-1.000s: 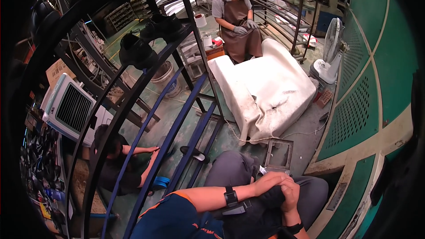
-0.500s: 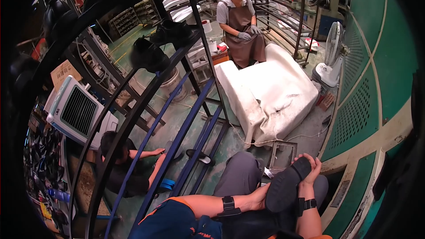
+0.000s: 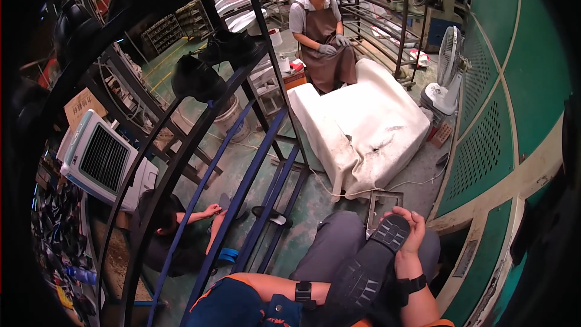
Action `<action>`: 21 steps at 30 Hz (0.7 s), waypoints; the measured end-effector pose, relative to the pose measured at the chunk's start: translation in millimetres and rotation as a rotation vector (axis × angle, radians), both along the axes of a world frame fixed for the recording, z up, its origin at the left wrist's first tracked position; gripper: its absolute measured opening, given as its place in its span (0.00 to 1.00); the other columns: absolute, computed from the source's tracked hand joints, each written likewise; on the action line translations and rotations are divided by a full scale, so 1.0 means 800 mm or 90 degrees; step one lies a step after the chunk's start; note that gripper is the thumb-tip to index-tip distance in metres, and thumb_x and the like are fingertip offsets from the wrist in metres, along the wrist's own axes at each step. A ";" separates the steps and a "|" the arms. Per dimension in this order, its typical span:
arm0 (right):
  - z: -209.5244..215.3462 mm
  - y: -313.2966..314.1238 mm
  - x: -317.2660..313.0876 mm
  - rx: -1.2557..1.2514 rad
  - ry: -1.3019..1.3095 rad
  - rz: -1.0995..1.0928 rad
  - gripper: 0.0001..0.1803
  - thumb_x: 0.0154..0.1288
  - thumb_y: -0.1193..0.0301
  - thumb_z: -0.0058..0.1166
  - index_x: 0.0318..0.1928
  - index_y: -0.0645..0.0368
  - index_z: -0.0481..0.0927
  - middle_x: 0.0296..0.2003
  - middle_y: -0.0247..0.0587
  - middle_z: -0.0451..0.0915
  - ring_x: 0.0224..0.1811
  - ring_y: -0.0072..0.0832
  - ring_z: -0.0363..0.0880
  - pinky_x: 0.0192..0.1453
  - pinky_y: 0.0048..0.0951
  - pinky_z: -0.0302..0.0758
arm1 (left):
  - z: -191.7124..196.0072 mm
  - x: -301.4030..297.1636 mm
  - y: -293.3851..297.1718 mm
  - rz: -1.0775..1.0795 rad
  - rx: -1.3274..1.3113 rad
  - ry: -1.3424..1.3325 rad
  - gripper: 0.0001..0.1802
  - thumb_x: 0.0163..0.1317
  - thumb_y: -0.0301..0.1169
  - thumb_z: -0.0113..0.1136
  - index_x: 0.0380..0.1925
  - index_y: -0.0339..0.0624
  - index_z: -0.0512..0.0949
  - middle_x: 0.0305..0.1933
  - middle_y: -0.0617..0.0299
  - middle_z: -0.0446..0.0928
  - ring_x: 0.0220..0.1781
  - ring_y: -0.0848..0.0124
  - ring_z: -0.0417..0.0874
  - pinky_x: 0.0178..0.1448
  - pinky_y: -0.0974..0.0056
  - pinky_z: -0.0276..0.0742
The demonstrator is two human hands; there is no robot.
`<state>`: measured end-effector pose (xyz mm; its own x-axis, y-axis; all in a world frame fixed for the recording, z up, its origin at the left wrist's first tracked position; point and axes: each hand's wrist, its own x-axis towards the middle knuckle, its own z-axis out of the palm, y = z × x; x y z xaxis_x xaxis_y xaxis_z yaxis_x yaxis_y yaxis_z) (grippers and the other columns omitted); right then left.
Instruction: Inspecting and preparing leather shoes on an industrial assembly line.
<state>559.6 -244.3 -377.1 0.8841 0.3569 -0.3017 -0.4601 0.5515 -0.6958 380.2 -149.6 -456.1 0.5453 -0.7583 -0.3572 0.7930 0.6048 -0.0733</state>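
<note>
A black shoe [image 3: 358, 271] lies over my lap with its treaded sole turned up toward me. Its heel points away and to the right. My right hand [image 3: 413, 233] is closed round the heel end, fingers curled over its far edge. At the toe end, my left hand [image 3: 321, 293] presses against the shoe's left side and supports it. The left fingers are hidden behind the shoe. Both wrists wear black bands. My grey trouser knees [image 3: 336, 236] show beyond the shoe.
At my left stands a dark rack with blue bars [image 3: 266, 166], holding black shoes [image 3: 196, 75]. Beyond it, one person [image 3: 166, 230] crouches near an air cooler [image 3: 109, 157]. Ahead, another person [image 3: 327, 36] sits behind a white covered block [image 3: 369, 127]. A fan [image 3: 445, 72] and green panels [image 3: 484, 139] flank the right.
The shoe has tilted and come nearer to me, so its sole tread now shows. My left hand has moved back and left, mostly behind the shoe. My right hand stays at the heel.
</note>
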 end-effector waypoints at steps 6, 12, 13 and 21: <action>-0.032 -0.022 0.005 -0.347 -0.320 -0.134 0.28 0.77 0.56 0.37 0.51 0.70 0.80 0.41 0.48 0.84 0.42 0.32 0.82 0.51 0.31 0.78 | 0.071 -0.012 0.054 0.110 -0.099 -0.126 0.34 0.76 0.52 0.40 0.71 0.39 0.61 0.67 0.48 0.72 0.69 0.46 0.71 0.68 0.51 0.75; -0.134 -0.078 0.030 -0.265 -0.070 0.165 0.16 0.72 0.69 0.50 0.54 0.64 0.81 0.45 0.41 0.84 0.44 0.27 0.83 0.50 0.26 0.79 | 0.132 -0.009 0.060 0.102 -0.032 -0.084 0.42 0.70 0.59 0.46 0.74 0.42 0.57 0.69 0.43 0.68 0.71 0.51 0.71 0.64 0.52 0.78; -0.139 -0.088 0.031 -0.208 -0.004 0.169 0.17 0.72 0.66 0.52 0.55 0.62 0.80 0.45 0.41 0.85 0.44 0.29 0.84 0.51 0.29 0.81 | 0.140 -0.006 0.059 0.075 0.010 -0.075 0.41 0.71 0.56 0.47 0.75 0.45 0.55 0.71 0.45 0.66 0.71 0.55 0.71 0.66 0.53 0.77; -0.071 -0.124 -0.052 0.305 -0.006 0.432 0.38 0.66 0.48 0.60 0.66 0.63 0.70 0.59 0.47 0.78 0.53 0.39 0.82 0.51 0.41 0.83 | 0.209 0.006 0.112 0.366 0.246 -0.496 0.63 0.50 0.48 0.68 0.78 0.47 0.38 0.78 0.53 0.51 0.76 0.62 0.62 0.76 0.57 0.60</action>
